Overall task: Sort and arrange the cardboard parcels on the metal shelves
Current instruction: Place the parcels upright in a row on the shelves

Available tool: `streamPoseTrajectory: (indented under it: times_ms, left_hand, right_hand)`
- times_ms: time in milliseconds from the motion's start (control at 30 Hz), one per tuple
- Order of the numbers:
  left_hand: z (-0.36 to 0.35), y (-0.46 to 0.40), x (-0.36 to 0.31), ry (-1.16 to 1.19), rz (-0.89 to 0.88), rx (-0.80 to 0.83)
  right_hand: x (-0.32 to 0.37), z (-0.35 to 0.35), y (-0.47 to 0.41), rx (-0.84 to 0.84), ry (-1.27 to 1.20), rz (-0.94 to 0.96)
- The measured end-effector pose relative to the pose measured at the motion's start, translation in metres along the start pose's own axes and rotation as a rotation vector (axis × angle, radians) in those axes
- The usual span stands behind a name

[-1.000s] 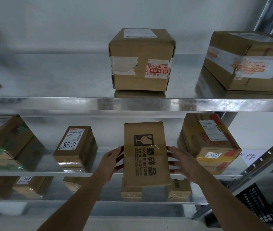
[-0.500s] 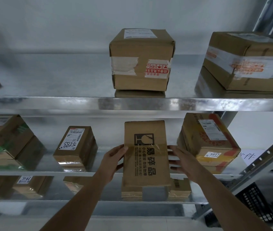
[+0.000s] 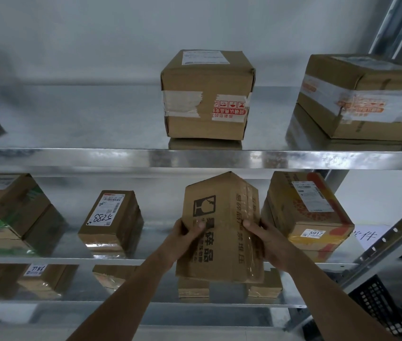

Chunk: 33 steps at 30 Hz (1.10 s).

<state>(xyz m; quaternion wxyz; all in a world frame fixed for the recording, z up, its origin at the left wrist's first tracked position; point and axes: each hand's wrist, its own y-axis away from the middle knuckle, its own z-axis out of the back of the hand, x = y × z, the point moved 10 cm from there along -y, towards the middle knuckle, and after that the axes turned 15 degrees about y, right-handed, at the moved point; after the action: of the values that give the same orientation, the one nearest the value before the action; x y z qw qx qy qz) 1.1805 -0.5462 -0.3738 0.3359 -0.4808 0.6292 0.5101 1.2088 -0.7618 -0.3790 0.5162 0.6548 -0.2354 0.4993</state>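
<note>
Centre-left of frame, left hand (image 3: 187, 236): fingers curled round the left edge of the fragile-marked parcel (image 3: 220, 230), thumb on its printed face; forearm rises from the bottom edge.
Centre, fragile-marked parcel: held between both hands at the front of the middle shelf (image 3: 47, 260), turned so one corner points up; likely being rotated to fit the gap.
Centre-right, right hand (image 3: 267, 242): fingers wrapped on the right edge, wrist bent inward; two-sided grip judged to control the turn.
Left neighbour, 5788 parcel (image 3: 112, 219): well apart, label up.
Right neighbour, 5917 parcel (image 3: 305, 212): just beside the held parcel, close to the right hand's knuckles; contact cannot be told.
Upper centre, taped parcel (image 3: 207, 94): on the top shelf (image 3: 72, 156).
</note>
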Motion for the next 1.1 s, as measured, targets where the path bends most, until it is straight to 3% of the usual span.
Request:
streamPoseTrajectory:
  times_ms: [167,367,1100]
  left_hand:
    - [-0.007,-0.011,-0.012,-0.326,-0.129,0.009]
    - [-0.02,-0.002,-0.01,0.087,0.085,0.057]
    - [-0.001,-0.007,0.008,0.186,0.058,0.082]
  right_hand:
    - [0.015,0.01,0.002,-0.101,-0.017,0.123]
    - [0.029,0.005,0.007,-0.109,0.117,0.156]
    - [0.031,-0.008,0.004,-0.096,0.162,0.111]
